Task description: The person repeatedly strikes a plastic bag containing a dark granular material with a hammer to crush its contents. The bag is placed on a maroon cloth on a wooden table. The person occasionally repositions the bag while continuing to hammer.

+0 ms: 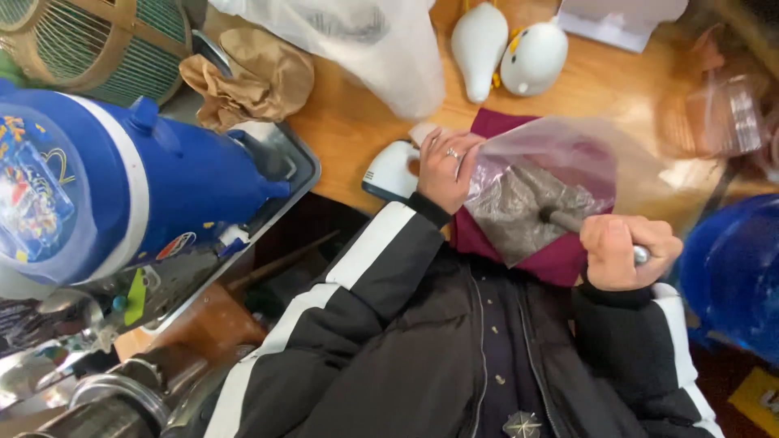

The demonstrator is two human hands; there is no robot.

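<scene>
While the left hand pinches the clear plastic bag flat on the maroon cloth at table edge, right hand, fist shut on a metal tool handle, presses bag's dark contents; crushing step apparently underway, nxt stroke needs bag w/ mouth held firm

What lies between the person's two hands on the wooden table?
In the head view, a clear plastic bag with dark grey contents spans between the left hand and the right hand, over a maroon cloth. The right hand grips a metal tool.
</scene>
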